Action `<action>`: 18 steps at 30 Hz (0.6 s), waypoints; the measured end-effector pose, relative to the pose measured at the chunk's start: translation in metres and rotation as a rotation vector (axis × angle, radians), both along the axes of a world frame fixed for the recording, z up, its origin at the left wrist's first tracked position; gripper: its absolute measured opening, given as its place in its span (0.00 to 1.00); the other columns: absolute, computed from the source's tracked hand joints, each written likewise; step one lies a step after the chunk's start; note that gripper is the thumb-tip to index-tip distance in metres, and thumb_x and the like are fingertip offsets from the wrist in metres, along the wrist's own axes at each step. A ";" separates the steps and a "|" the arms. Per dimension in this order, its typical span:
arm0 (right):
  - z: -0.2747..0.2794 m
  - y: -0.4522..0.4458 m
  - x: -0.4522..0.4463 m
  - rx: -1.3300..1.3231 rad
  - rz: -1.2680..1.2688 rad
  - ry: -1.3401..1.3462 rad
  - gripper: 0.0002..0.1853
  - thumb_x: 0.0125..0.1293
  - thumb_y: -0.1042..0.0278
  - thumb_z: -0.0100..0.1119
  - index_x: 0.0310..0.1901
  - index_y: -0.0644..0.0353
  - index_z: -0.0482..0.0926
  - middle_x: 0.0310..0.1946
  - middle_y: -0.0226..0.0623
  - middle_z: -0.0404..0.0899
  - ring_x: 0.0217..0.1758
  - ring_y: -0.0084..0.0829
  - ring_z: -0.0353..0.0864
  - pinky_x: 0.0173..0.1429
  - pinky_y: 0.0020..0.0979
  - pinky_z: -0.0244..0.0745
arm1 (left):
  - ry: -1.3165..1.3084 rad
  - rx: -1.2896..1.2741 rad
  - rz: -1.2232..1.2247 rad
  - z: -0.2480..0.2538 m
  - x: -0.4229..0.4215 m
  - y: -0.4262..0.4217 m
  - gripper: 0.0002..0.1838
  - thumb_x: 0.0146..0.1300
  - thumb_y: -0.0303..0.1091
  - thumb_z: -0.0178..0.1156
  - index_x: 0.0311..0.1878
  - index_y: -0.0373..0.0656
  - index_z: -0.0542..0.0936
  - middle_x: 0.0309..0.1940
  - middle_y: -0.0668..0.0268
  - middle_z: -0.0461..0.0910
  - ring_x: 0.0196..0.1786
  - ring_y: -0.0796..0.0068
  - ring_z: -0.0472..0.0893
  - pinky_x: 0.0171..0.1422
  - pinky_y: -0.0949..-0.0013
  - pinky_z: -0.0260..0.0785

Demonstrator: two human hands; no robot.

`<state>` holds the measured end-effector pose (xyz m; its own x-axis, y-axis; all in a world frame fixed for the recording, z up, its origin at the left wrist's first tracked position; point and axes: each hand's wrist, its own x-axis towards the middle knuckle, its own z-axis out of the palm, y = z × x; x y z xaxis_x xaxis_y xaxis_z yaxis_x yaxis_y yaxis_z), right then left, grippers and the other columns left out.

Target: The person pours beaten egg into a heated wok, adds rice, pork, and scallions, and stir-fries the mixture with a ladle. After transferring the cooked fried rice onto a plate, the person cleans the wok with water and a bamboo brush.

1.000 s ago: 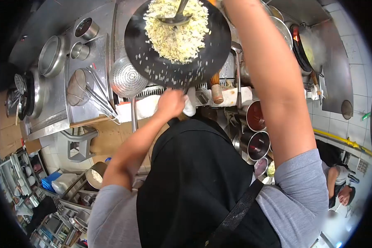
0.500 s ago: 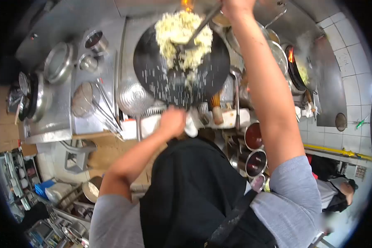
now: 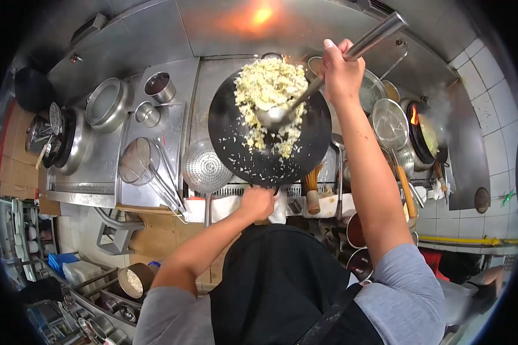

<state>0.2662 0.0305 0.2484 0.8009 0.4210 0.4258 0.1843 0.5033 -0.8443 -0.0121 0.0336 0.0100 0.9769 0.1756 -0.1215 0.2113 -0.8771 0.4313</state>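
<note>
A large black wok (image 3: pixel 242 152) holds fried rice (image 3: pixel 270 86) heaped toward its far side, with loose grains scattered over the near side. My left hand (image 3: pixel 257 203) is closed round the wok's near edge or handle, beside a white cloth (image 3: pixel 278 210). Above the wok's right side, my right hand (image 3: pixel 343 72) grips the long metal handle of a ladle (image 3: pixel 380 35). The ladle's bowl is down among the rice, its far end pointing up and right past my fist.
Left of the wok lies a perforated skimmer (image 3: pixel 205 167). Strainers (image 3: pixel 136 161) and metal pots (image 3: pixel 159 87) stand farther left. On the right are a wooden-handled strainer (image 3: pixel 390 125) and another wok (image 3: pixel 429 135) with flame and steam. A co-worker's arm (image 3: pixel 494 276) shows at the lower right.
The view has shifted, showing more of the back wall. My right hand and the ladle handle have come fully into view. The rice has spread in the wok, and both hands keep their grips.
</note>
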 end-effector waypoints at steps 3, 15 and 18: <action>0.015 -0.010 -0.010 -0.057 -0.029 0.012 0.20 0.70 0.71 0.64 0.27 0.52 0.62 0.18 0.27 0.65 0.16 0.21 0.62 0.18 0.27 0.58 | -0.197 0.044 0.022 0.016 0.017 0.016 0.15 0.69 0.42 0.56 0.32 0.40 0.81 0.31 0.51 0.84 0.39 0.50 0.82 0.43 0.48 0.73; -0.123 -0.018 -0.006 -0.100 -0.173 -0.570 0.17 0.72 0.70 0.59 0.26 0.58 0.65 0.17 0.29 0.69 0.20 0.20 0.65 0.26 0.27 0.62 | 0.006 0.116 0.125 -0.007 0.089 0.051 0.18 0.70 0.45 0.55 0.38 0.40 0.85 0.36 0.51 0.86 0.46 0.47 0.83 0.54 0.49 0.75; -0.107 -0.022 -0.003 -0.240 0.053 -0.378 0.21 0.73 0.70 0.60 0.24 0.56 0.60 0.17 0.25 0.65 0.21 0.17 0.61 0.26 0.25 0.58 | -0.029 0.120 0.131 -0.012 0.094 0.051 0.20 0.70 0.47 0.55 0.35 0.39 0.85 0.36 0.52 0.86 0.45 0.48 0.83 0.54 0.49 0.75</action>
<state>0.2630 0.0083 0.1411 0.5827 0.5793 0.5699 0.4816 0.3188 -0.8164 0.0815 0.0848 -0.0020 0.9474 0.3134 -0.0641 0.3164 -0.8883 0.3329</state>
